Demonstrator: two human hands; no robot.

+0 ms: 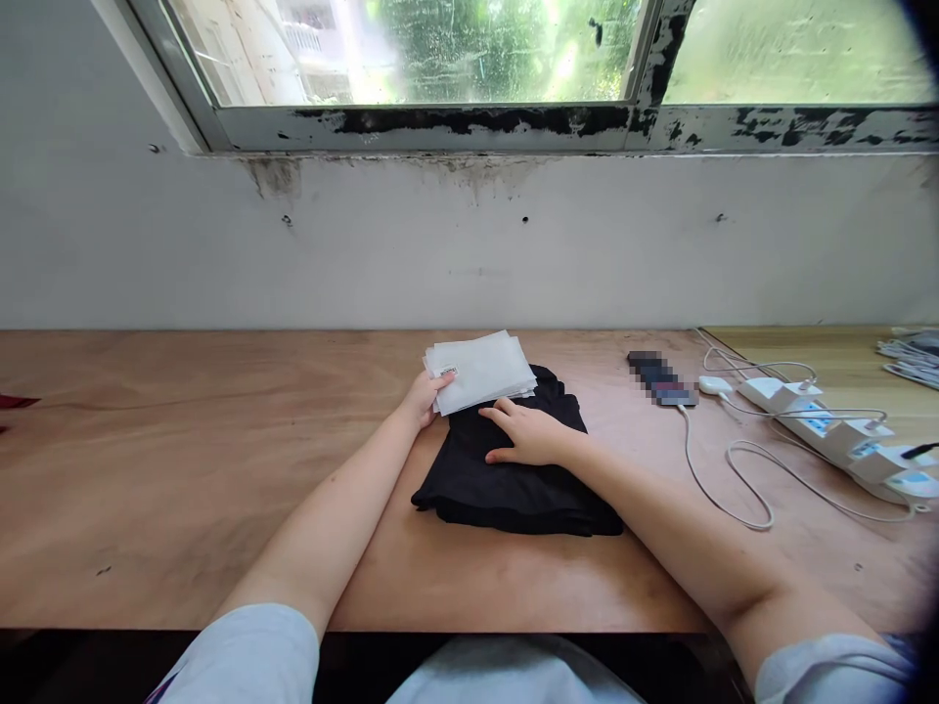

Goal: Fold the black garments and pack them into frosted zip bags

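Note:
A stack of white packets is gripped at its left edge by my left hand, the thumb lying on top beside a small printed label. The packets overlap the far left part of a pile of folded black cloth, which lies on the wooden table. On that cloth rests my right hand, palm down with its fingers apart, just nearer to me than the packets. Nothing shows in its grasp.
To the right lies a phone with a white cable plugged in. A white power strip with chargers stands farther right. Thin grey-white items lie at the right edge, a red piece at the left edge.

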